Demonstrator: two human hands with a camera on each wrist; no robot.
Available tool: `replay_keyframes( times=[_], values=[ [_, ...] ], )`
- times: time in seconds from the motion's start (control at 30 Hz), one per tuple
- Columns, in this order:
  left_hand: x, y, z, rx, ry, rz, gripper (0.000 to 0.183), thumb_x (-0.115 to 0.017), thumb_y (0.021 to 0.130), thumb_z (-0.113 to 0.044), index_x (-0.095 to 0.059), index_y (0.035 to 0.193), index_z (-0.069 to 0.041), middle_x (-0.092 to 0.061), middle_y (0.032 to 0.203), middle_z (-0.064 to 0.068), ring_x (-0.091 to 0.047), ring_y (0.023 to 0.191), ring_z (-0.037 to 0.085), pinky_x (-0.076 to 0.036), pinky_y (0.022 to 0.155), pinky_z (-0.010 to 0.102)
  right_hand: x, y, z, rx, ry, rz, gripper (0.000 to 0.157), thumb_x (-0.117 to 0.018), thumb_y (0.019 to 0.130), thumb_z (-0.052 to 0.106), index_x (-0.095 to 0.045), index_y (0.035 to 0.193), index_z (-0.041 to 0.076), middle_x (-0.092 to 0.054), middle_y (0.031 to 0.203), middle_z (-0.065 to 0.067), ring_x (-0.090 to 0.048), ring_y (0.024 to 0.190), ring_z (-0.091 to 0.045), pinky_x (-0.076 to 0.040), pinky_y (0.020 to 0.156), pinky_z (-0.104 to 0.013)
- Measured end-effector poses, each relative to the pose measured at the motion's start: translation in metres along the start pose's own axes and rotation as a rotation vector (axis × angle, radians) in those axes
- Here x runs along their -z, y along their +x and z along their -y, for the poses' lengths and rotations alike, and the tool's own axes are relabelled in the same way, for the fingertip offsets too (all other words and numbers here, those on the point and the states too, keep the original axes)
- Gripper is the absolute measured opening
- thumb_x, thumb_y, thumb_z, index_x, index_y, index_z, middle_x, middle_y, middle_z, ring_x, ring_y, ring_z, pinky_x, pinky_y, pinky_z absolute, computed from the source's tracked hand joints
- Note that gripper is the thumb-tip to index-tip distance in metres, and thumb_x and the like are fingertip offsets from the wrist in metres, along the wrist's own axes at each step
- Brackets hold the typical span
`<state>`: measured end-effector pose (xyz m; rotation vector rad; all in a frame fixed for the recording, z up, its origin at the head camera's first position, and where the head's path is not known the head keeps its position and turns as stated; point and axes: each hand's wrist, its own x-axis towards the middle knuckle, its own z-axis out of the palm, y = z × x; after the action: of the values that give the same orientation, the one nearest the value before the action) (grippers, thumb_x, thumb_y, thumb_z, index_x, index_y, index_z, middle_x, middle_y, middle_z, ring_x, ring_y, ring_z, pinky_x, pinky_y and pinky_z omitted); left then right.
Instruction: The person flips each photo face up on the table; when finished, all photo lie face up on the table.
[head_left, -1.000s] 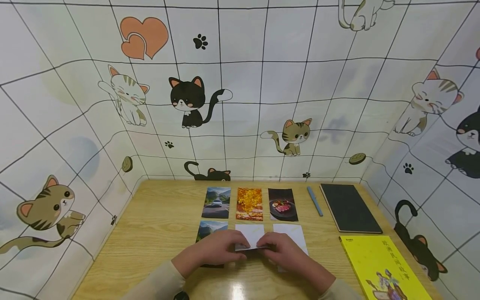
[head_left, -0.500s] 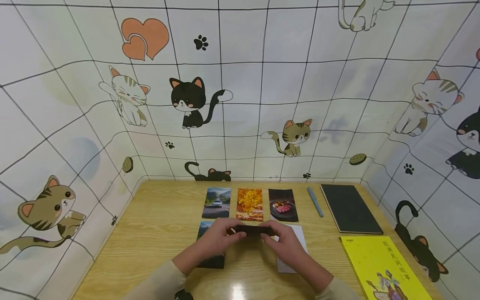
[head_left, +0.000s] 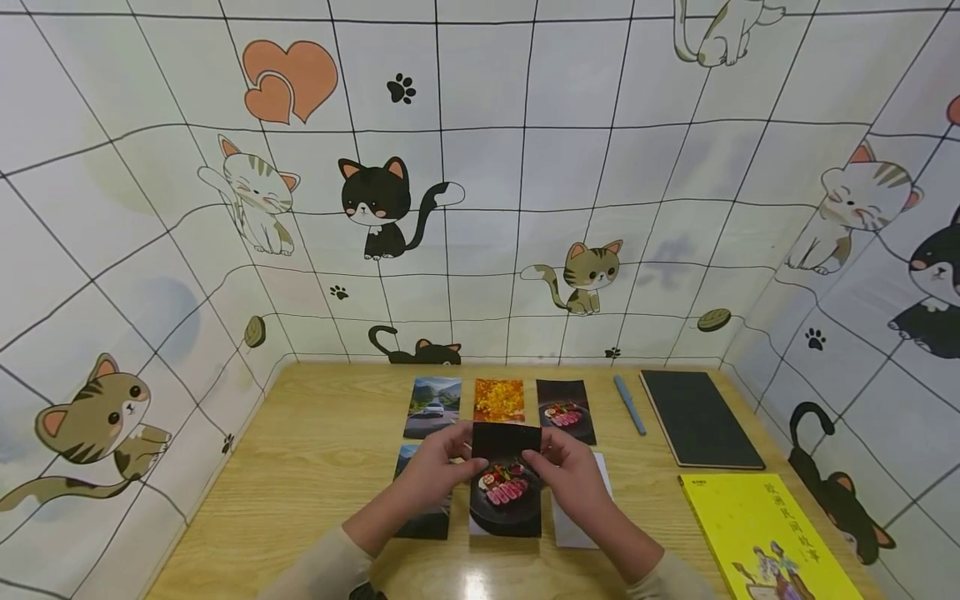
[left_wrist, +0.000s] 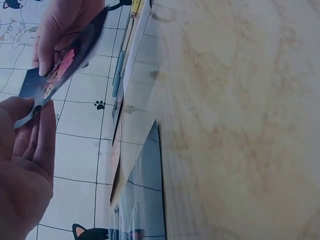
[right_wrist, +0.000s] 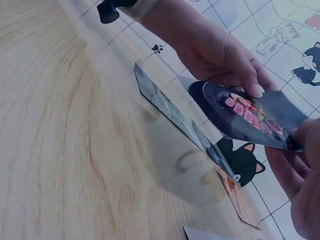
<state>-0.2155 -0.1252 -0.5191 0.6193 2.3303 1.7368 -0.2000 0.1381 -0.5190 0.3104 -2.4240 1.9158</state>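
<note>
Both hands hold a photo card [head_left: 506, 512] with a dark picture of sliced meat on a plate, its picture side facing the head camera. My left hand [head_left: 437, 471] pinches its left edge, thumb in front and fingers behind. On the opposite edge, my right hand [head_left: 573, 468] has the same kind of pinch. In the right wrist view the card [right_wrist: 245, 117] bends slightly and is raised above the table. Under the left forearm lies a car photo card [head_left: 423, 521], partly covered. A white face-down card [head_left: 576, 529] is partly hidden by my right hand.
Along the back of the wooden table [head_left: 322, 450] lie a car card [head_left: 432, 408], a yellow-leaf card [head_left: 498, 400] and another meat-plate card [head_left: 566, 414]. To the right are a blue pen [head_left: 630, 406], a black notebook [head_left: 701, 417] and a yellow book [head_left: 765, 533]. Cat-patterned walls surround the table.
The card in my hands had its white side up low over the table. It was lifted and turned over, passing edge-on, and its meat picture now shows.
</note>
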Motion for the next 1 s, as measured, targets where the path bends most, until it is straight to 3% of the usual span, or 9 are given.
replay_keyframes(
  times=[0.17,0.27,0.57,0.8,1.0],
  values=[
    [-0.001,-0.004,0.003,0.049,-0.114,0.021,0.078,-0.074,0.103,0.004,-0.042,0.171,-0.018,-0.069,0.127,0.012,-0.077,0.1,0.023,-0.068,0.076,0.046,-0.002,0.002,-0.003,-0.104,0.044,-0.07,0.018,-0.079,0.102,0.004,-0.076,0.12,0.006,-0.073,0.1,-0.008,-0.076,0.076,-0.017,-0.061,0.058,-0.031],
    [-0.001,-0.008,0.004,0.063,-0.134,0.031,0.087,-0.071,0.102,0.009,-0.035,0.174,-0.021,-0.067,0.128,0.014,-0.077,0.101,0.026,-0.068,0.076,0.046,-0.004,0.003,-0.006,-0.139,0.043,-0.085,0.026,-0.08,0.102,0.005,-0.074,0.128,0.005,-0.069,0.101,-0.009,-0.073,0.072,-0.016,-0.059,0.056,-0.029],
    [-0.007,-0.015,0.01,0.127,-0.138,-0.015,0.087,-0.073,0.1,0.008,-0.033,0.174,-0.01,-0.067,0.12,0.014,-0.077,0.094,0.025,-0.067,0.075,0.044,-0.007,-0.003,-0.021,-0.171,-0.026,-0.044,0.066,-0.083,0.099,0.006,-0.055,0.159,0.002,-0.067,0.102,-0.008,-0.058,0.061,-0.011,-0.049,0.054,-0.027],
    [-0.011,-0.017,0.014,0.159,-0.095,-0.034,0.088,-0.076,0.099,0.007,-0.029,0.173,0.001,-0.067,0.118,0.014,-0.077,0.092,0.027,-0.067,0.071,0.041,-0.008,-0.009,-0.027,-0.158,-0.1,0.045,0.072,-0.08,0.095,-0.001,-0.05,0.16,-0.007,-0.068,0.103,-0.01,-0.067,0.07,-0.015,-0.051,0.058,-0.025],
    [-0.014,-0.016,0.013,0.181,-0.007,-0.033,0.08,-0.079,0.099,0.002,-0.037,0.166,0.009,-0.072,0.117,0.013,-0.077,0.09,0.024,-0.066,0.069,0.037,-0.009,-0.012,-0.027,-0.176,-0.147,0.081,0.069,-0.081,0.095,0.001,-0.052,0.158,-0.009,-0.067,0.104,-0.01,-0.071,0.078,-0.017,-0.055,0.062,-0.027]
  ],
)
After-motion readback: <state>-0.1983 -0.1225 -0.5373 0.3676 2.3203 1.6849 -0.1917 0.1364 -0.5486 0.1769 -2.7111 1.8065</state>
